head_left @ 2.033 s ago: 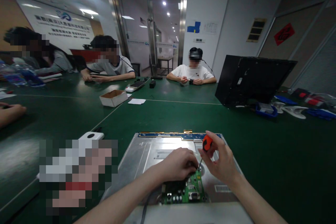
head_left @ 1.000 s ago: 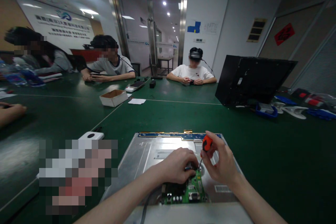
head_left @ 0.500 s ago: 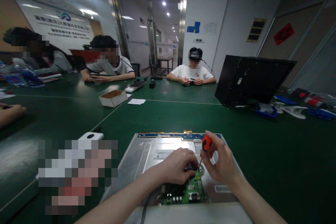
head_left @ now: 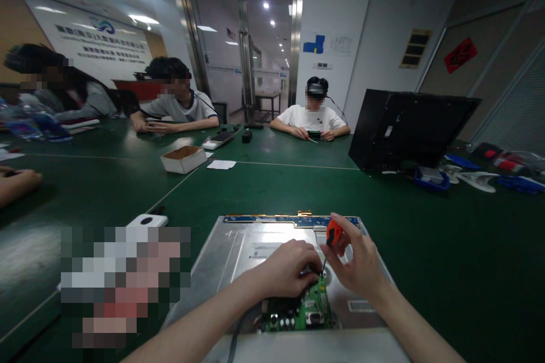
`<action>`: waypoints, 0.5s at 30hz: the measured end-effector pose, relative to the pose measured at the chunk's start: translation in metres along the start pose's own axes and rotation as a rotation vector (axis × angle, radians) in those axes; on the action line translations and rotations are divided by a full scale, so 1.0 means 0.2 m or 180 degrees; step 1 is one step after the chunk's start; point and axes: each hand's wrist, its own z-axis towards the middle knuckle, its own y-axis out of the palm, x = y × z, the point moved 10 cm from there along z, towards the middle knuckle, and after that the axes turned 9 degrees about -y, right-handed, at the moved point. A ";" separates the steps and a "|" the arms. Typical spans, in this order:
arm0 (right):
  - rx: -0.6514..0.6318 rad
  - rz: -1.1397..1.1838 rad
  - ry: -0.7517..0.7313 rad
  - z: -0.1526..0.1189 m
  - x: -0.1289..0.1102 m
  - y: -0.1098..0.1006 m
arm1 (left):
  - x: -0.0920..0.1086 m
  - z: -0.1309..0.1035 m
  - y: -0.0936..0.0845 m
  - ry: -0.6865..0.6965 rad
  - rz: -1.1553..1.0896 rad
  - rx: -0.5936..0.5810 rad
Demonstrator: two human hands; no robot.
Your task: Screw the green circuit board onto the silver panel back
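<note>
In my right hand (head_left: 357, 258) is a screwdriver (head_left: 334, 233) with an orange and black handle, gripped between thumb and fingers. Its thin shaft slants down to the upper edge of a green circuit board (head_left: 317, 303). My left hand (head_left: 293, 266) rests over the board's upper left part, fingers curled together close to the screwdriver tip; whatever they pinch is hidden. The board sits on the silver metal back of a flat panel (head_left: 217, 255), which lies on the table. Along the panel's far edge runs a narrow blue circuit strip (head_left: 259, 219).
A black monitor housing (head_left: 409, 130) stands at the right, beside a blue tray (head_left: 431, 178). Ahead to the left are an open cardboard box (head_left: 184, 160) and a white paper (head_left: 221, 164). A white device (head_left: 149, 220) lies left of the panel. Several people sit around the green table (head_left: 276, 187).
The screwdriver handle has turned and shifted slightly left in my right hand. My left fingertips have moved a little. Across the table, a person's hands have shifted with a small dark object.
</note>
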 end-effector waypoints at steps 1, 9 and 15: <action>-0.0026 0.0036 0.0020 0.00 0.00 0.00 | 0.00 0.00 0.00 0.0001 -0.0003 -0.0009; -0.0097 0.0172 0.0099 -0.01 0.02 0.01 | -0.02 0.01 0.02 -0.0095 0.0163 0.0100; 0.0012 0.0033 0.0036 -0.01 0.02 0.01 | -0.01 0.02 0.03 -0.0032 0.0121 0.0121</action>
